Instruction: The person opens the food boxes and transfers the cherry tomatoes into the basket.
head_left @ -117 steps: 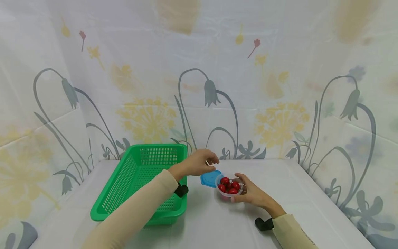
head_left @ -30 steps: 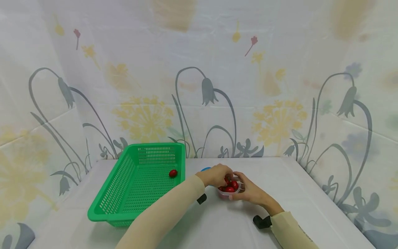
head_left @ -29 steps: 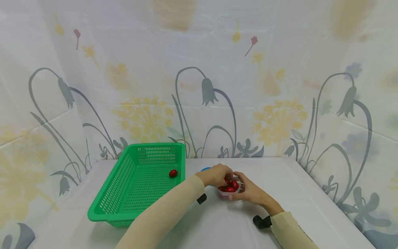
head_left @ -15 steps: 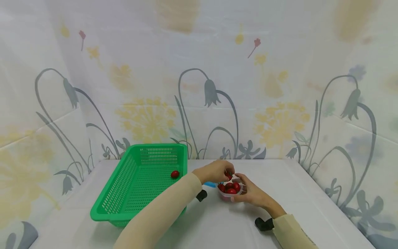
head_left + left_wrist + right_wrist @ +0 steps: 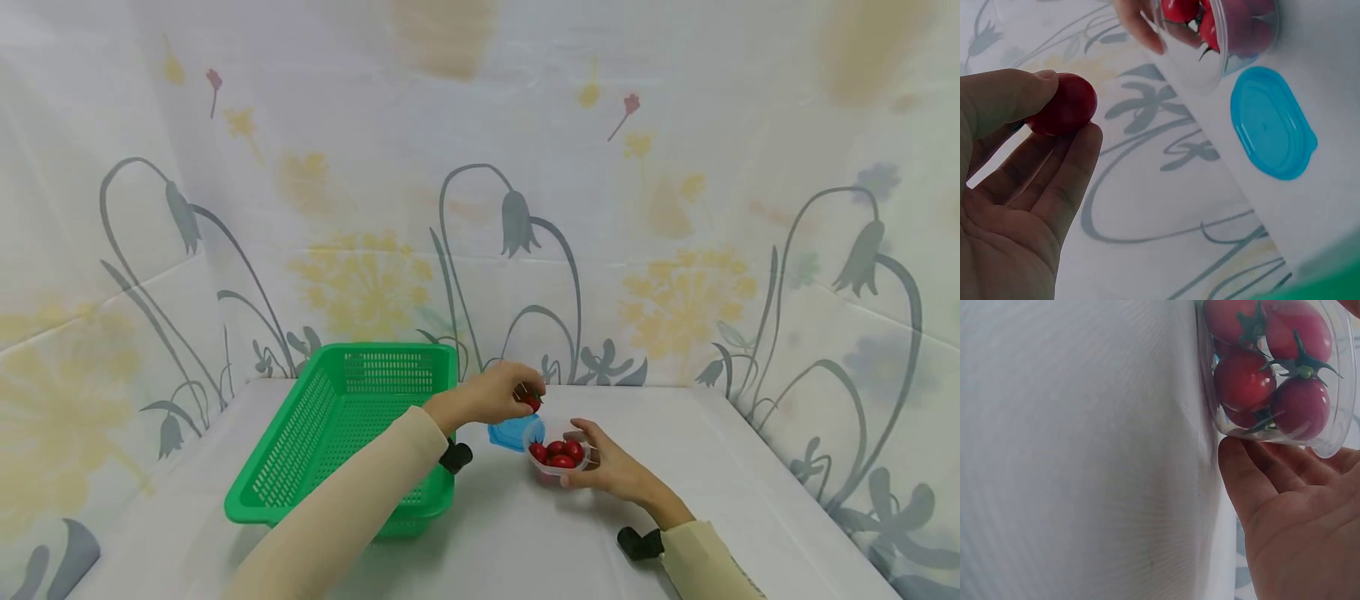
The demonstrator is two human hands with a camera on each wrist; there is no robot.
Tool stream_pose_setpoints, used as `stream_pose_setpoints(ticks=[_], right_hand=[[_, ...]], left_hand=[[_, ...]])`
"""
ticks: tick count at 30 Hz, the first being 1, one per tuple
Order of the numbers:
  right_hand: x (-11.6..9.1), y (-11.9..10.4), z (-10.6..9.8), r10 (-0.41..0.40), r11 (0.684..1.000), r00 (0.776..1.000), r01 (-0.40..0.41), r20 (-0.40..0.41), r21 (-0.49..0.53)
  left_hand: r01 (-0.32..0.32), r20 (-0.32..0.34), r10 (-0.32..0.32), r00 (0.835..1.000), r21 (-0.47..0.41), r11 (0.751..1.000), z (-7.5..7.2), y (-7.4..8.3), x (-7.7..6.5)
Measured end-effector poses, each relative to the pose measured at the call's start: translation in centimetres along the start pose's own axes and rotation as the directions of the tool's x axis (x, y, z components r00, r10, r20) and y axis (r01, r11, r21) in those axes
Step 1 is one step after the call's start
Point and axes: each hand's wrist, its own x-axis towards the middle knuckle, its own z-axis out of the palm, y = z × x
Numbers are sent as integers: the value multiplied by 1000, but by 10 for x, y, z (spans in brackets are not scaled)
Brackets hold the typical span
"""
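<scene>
My left hand [image 5: 487,393] pinches a red cherry tomato [image 5: 1066,107] between thumb and fingertips, held up above the blue lid [image 5: 508,435]. A dark calyx shows beside the thumb in the left wrist view. With thumb and fingers around its side, my right hand [image 5: 618,469] holds a small clear plastic container [image 5: 547,478] on the table. Several cherry tomatoes [image 5: 1245,380] with green calyxes lie inside it. To the left stands a green perforated basket [image 5: 294,437]; my left forearm crosses over its right part and hides some of its floor.
A white cloth covers the table [image 5: 495,533], and a flower-printed curtain [image 5: 675,167] rises right behind it. The lid lies flat between basket and container. A black wrist camera [image 5: 456,457] hangs by the basket's right rim.
My left hand has lifted a tomato out of the container and moved left towards the basket. An earlier tomato in the basket is now hidden behind the arm. The right hand stays put.
</scene>
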Motion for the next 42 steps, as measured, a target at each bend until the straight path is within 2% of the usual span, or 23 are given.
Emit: stream_pose_setpoints(ticks=[5,11,19,23,30,39,42], right_hand=[[0,0,0,6,1000,1000,-6,-2,-7],[0,-2,0,0,1000,1000,0,-5,-28],[2,-3,0,-10,1000,1000,10,5,-25],[0,-4,0,-9,1000,1000,9,6,-25],[-1,-4,1,-8,1000,1000,8,-1,-12],[0,-3,1,-16,1000,1000,16,3,-5],[-1,-6,0,-28,1000,1000,28,8,3]], left_hand=[[22,-33,-23,999,-24,999,-14,-9,-16],[44,-93,-43,995,5,999,-31,-28,-32],[142,-142,-143,979,-21,990,-45,-61,-53],[164,-144,-165,976,-19,986,-48,-75,-63],[240,-136,-237,962,8,971,-48,-98,-73],[309,-90,-305,948,43,950,-40,-130,-79],[296,-56,-293,955,83,951,-35,-134,-79]])
